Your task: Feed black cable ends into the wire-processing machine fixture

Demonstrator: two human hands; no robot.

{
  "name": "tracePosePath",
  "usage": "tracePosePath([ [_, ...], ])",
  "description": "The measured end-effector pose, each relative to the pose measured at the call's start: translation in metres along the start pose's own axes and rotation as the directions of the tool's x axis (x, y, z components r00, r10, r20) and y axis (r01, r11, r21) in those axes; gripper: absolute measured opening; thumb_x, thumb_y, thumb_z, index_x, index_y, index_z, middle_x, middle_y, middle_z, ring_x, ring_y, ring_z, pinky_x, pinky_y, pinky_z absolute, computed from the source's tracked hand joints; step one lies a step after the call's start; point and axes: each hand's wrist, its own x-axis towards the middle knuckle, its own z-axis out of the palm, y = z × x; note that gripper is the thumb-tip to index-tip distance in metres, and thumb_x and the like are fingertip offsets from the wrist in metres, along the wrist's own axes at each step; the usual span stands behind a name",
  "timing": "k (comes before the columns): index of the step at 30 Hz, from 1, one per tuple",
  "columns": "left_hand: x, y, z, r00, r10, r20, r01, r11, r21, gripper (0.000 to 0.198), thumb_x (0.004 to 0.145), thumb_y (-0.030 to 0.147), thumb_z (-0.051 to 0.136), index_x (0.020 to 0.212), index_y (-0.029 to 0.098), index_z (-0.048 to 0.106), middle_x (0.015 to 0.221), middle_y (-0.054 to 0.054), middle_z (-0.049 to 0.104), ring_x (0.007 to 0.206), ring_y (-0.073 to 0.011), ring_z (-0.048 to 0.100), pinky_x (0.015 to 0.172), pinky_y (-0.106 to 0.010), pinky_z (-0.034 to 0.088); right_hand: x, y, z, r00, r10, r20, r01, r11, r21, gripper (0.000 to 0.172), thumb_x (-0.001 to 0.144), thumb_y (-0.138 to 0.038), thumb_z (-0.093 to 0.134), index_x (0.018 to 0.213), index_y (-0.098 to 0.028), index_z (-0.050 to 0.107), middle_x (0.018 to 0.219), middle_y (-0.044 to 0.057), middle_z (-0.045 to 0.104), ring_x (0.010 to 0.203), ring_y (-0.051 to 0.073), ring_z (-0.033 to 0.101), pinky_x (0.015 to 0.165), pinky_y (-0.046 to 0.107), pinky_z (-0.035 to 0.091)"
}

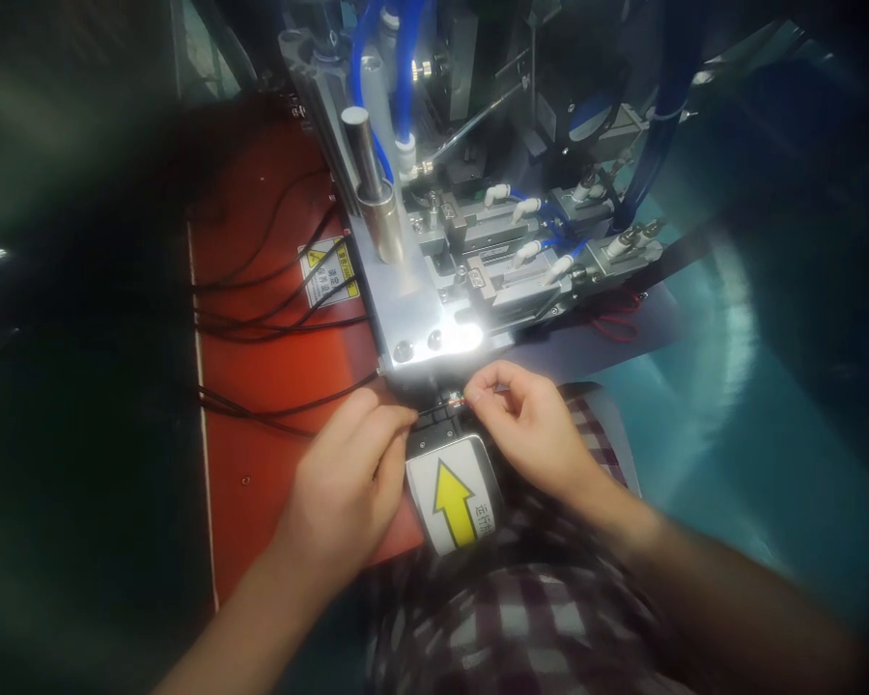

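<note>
Your left hand (351,458), left of the frame's centre, and your right hand (532,425), right of it, both curl their fingers toward the thumb; whether either grips anything, you cannot tell from here. The small metallic piece (453,398) sits between your fingertips, just above the yellow-arrow panel (424,487) and below the metal fixture (420,299).

Small, partly shiny piece (455,398), fine details unclear, just beyond the arrow-marked track end (449,494)
</note>
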Motion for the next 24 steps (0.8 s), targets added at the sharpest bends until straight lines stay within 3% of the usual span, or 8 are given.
tracePosePath([
  [5, 0.002, 0.000, 0.002, 1.000, 0.013, -0.007, -0.013, 1.000, -0.007, 0.016, 0.087, 0.000, 0.054, 0.093, 0.012, 0.063, 0.084, -0.002, 0.058, 0.081, -0.0086, 0.057, 0.077, -0.017, 0.046, 0.005, -0.007, -0.006, 0.988, 0.128, 0.086, -0.127, 0.992, -0.007, 0.013, 0.083, -0.023, 0.057, 0.074, -0.016, 0.062, 0.077, 0.003, 0.065, 0.075, 0.017, 0.060, 0.071, 0.029, 0.048],
  [10, 0.002, -0.001, 0.003, 1.000, 0.021, -0.009, -0.020, 1.000, 0.003, 0.016, 0.086, 0.001, 0.055, 0.093, 0.012, 0.063, 0.084, -0.002, 0.059, 0.082, -0.0079, 0.057, 0.079, -0.015, 0.046, 0.004, -0.005, -0.010, 0.999, 0.029, 0.022, -0.028, 0.999, -0.027, 0.016, 0.087, -0.027, 0.057, 0.082, -0.017, 0.067, 0.086, 0.004, 0.070, 0.083, 0.019, 0.063, 0.076, 0.030, 0.048],
  [13, 0.001, 0.000, 0.002, 1.000, 0.025, -0.010, -0.025, 1.000, -0.003, 0.015, 0.086, 0.001, 0.055, 0.093, 0.012, 0.063, 0.087, -0.003, 0.059, 0.085, -0.0085, 0.058, 0.081, -0.016, 0.046, 0.003, -0.006, -0.005, 1.000, 0.009, 0.018, -0.009, 1.000, -0.007, 0.018, 0.087, -0.030, 0.058, 0.081, -0.017, 0.068, 0.085, 0.004, 0.070, 0.081, 0.019, 0.063, 0.072, 0.030, 0.048],
  [17, 0.001, -0.001, 0.000, 1.000, 0.017, -0.003, -0.017, 1.000, -0.016, 0.015, 0.087, 0.001, 0.054, 0.093, 0.012, 0.063, 0.085, -0.003, 0.059, 0.083, -0.0090, 0.058, 0.080, -0.017, 0.047, 0.005, -0.008, 0.004, 0.998, 0.053, -0.019, -0.051, 0.996, 0.074, 0.013, 0.080, -0.027, 0.065, 0.075, -0.015, 0.065, 0.072, 0.003, 0.064, 0.064, 0.015, 0.057, 0.057, 0.026, 0.044],
  [20, 0.000, -0.001, 0.000, 1.000, 0.013, -0.001, -0.013, 1.000, -0.023, 0.015, 0.087, 0.001, 0.054, 0.093, 0.011, 0.063, 0.085, -0.003, 0.058, 0.083, -0.0094, 0.058, 0.079, -0.017, 0.047, 0.005, -0.005, 0.008, 0.997, -0.045, -0.070, 0.050, 0.995, 0.082, 0.011, 0.080, -0.024, 0.064, 0.073, -0.015, 0.062, 0.068, 0.001, 0.060, 0.058, 0.012, 0.053, 0.053, 0.025, 0.041],
  [24, -0.001, -0.001, 0.001, 1.000, 0.000, 0.004, 0.000, 1.000, -0.023, 0.015, 0.087, 0.002, 0.055, 0.094, 0.012, 0.064, 0.085, -0.003, 0.058, 0.083, -0.0096, 0.057, 0.079, -0.018, 0.047, 0.001, 0.002, 0.007, 0.972, -0.214, -0.101, 0.220, 0.975, 0.044, 0.010, 0.084, -0.021, 0.060, 0.076, -0.016, 0.062, 0.075, 0.002, 0.061, 0.068, 0.014, 0.056, 0.060, 0.027, 0.044],
])
